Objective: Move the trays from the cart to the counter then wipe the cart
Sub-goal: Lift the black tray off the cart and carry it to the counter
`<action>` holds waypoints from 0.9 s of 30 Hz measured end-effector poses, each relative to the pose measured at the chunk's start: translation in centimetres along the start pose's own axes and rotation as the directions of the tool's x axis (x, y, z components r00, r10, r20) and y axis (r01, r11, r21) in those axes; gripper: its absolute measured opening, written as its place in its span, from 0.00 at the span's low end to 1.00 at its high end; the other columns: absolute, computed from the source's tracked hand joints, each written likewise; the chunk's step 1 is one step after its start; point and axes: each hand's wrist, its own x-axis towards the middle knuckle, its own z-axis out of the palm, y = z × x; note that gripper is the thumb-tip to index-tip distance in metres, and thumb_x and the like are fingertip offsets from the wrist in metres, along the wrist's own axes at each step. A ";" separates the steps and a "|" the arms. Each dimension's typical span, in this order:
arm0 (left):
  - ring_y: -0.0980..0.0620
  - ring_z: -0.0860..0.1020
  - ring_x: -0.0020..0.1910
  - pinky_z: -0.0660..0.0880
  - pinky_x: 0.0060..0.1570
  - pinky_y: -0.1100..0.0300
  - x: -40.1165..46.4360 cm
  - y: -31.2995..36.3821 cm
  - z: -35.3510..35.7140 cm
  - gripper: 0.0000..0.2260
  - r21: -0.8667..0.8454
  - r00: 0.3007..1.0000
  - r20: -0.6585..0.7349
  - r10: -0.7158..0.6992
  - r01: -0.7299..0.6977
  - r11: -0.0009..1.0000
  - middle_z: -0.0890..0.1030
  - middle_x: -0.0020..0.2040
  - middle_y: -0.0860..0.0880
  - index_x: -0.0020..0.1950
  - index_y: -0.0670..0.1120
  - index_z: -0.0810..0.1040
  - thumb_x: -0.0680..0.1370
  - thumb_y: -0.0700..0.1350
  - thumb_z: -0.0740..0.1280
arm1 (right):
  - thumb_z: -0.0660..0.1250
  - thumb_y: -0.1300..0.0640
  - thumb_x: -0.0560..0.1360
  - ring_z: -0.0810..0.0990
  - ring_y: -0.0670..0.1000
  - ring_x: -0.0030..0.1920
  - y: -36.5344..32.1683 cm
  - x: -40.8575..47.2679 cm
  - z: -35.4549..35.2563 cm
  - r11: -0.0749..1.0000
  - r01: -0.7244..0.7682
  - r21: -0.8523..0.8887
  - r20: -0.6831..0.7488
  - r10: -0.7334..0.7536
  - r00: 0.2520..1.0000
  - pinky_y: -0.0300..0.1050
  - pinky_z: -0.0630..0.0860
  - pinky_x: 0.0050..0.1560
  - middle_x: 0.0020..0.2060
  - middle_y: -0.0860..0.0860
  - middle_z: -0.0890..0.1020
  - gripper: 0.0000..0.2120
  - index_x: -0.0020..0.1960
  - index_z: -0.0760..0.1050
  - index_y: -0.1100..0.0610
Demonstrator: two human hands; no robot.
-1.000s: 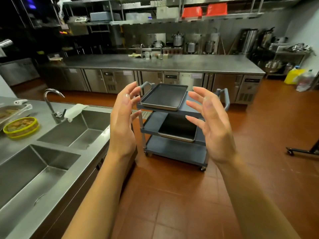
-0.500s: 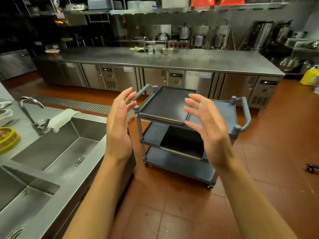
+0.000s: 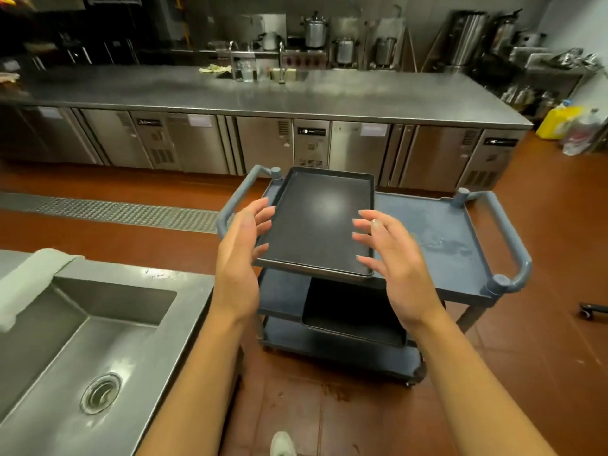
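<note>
At frame centre a blue cart (image 3: 437,232) stands on red floor tiles (image 3: 543,373), with a dark tray (image 3: 316,222) on the left part of its top shelf; the tray's near edge reaches the shelf's front lip, and the shelf's right half lies bare beside it. A second tray (image 3: 355,311) sits on the middle shelf below, partly hidden. Open floor runs between the cart and the long steel table (image 3: 296,97) across the upper frame, and more floor lies open to the cart's right. The left hand (image 3: 243,245) hovers at the top tray's left edge, the right hand (image 3: 391,255) over its near right corner; both have fingers spread apart and relaxed, gripping nothing, and whether they touch the tray I cannot tell. Both forearms reach in from the bottom of the frame. At lower left a steel sink (image 3: 82,350) with a white cloth (image 3: 29,281) on its rim sits close beside the cart.
</note>
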 end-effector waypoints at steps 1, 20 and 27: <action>0.50 0.77 0.69 0.73 0.70 0.44 2.4 -0.9 -0.4 0.32 -0.003 0.999 0.009 -0.046 0.046 0.999 0.80 0.68 0.51 0.74 0.50 0.75 0.79 0.67 0.54 | 0.56 0.37 0.80 0.79 0.42 0.65 0.6 2.2 1.0 0.999 -0.043 0.001 -0.011 0.043 0.999 0.52 0.78 0.67 0.63 0.40 0.80 0.22 0.68 0.75 0.43; 0.50 0.79 0.54 0.75 0.61 0.46 26.2 -18.1 0.9 0.20 0.304 0.755 0.047 -0.654 0.613 0.729 0.81 0.54 0.51 0.59 0.49 0.79 0.86 0.61 0.56 | 0.60 0.46 0.85 0.83 0.54 0.58 13.3 22.8 4.3 0.787 -0.592 0.173 -0.259 0.617 0.744 0.53 0.81 0.55 0.57 0.52 0.82 0.13 0.60 0.78 0.52; 0.46 0.79 0.59 0.74 0.56 0.52 29.9 -24.8 2.3 0.14 0.582 0.782 0.006 -0.623 0.504 0.638 0.82 0.59 0.48 0.62 0.45 0.79 0.83 0.54 0.66 | 0.63 0.46 0.83 0.81 0.53 0.59 19.9 28.0 3.2 0.743 -0.668 -0.042 -0.319 0.624 0.713 0.58 0.78 0.63 0.55 0.48 0.81 0.08 0.54 0.76 0.49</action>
